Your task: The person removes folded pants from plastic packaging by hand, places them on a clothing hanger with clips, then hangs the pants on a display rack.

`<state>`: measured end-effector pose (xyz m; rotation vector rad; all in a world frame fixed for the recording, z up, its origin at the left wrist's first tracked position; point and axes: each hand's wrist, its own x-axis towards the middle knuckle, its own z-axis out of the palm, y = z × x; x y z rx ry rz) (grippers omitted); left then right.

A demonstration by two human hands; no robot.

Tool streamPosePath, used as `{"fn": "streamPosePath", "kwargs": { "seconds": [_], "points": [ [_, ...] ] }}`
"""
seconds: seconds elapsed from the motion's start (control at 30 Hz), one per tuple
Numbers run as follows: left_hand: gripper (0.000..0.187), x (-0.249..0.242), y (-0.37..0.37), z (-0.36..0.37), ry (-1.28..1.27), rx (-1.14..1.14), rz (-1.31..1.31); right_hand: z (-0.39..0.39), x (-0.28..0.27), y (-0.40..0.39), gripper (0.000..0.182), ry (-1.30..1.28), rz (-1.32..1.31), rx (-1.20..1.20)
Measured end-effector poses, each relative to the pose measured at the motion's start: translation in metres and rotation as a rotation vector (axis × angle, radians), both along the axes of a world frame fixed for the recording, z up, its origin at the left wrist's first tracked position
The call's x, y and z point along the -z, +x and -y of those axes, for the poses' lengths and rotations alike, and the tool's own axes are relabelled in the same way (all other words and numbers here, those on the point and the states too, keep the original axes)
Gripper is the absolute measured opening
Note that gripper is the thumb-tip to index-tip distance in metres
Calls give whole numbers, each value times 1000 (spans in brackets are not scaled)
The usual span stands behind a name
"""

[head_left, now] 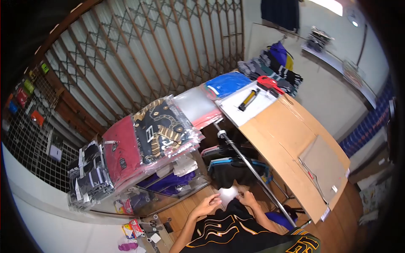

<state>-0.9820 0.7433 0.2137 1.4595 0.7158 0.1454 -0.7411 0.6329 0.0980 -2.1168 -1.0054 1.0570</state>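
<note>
A small pale, whitish sheet-like piece lies between my hands, just past the edge of a black garment with yellow lines. My left hand is on its left side, fingers stretched out and partly apart, with nothing visibly gripped. On the other side my right hand has its fingers curled in at the piece's right edge. What those fingers pinch is too small to make out. Beyond the piece, black clothes with blue-edged hangers hang below a metal rail.
A brown board-topped table with scissors-like tool, red tape dispenser and yellow-black cutter stands at right. Bagged shirts cover a glass case at left. A folding metal gate closes the back.
</note>
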Motion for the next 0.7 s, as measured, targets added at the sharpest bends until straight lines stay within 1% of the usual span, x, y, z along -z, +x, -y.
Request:
{"fn": "streamPosePath", "kwargs": {
  "seconds": [0.07,0.1,0.13,0.17,0.2,0.23,0.33,0.4,0.43,0.47,0.53,0.57,0.6,0.63,0.67,0.7],
  "points": [
    [53,-6,10,14,54,59,-14,17,-5,1,47,-16,56,-58],
    [53,-7,17,19,56,89,-15,26,-13,3,50,-43,17,-51],
    [53,-6,26,25,141,123,-19,37,-16,4,50,-42,15,-18],
    [53,-7,36,31,226,161,-21,49,-17,7,51,-22,24,-35],
    [53,-9,47,38,227,203,-16,63,-18,10,51,-3,33,-48],
    [52,-12,59,46,245,228,-1,79,-19,13,52,6,24,-24],
    [50,-15,102,74,266,326,16,141,-51,20,55,-55,47,86],
    [49,-30,135,101,306,425,35,196,-37,28,57,-73,30,182],
    [46,-31,153,118,342,456,72,228,-29,30,56,-58,-15,245],
    [40,-38,173,137,323,474,96,261,-19,29,56,-42,-61,306],
    [35,-38,210,181,267,446,164,334,5,31,56,-86,-49,386],
    [34,-30,229,204,228,416,240,374,15,30,57,-94,-61,438],
    [33,-35,248,229,207,398,272,407,11,35,58,-102,-69,485],
    [32,-33,266,253,234,376,318,443,6,38,58,-211,-61,510],
    [32,-31,282,275,264,349,362,476,1,43,58,-219,-56,528],
    [34,-43,297,296,318,332,331,512,0,47,58,-239,-57,557]
  ]
}}
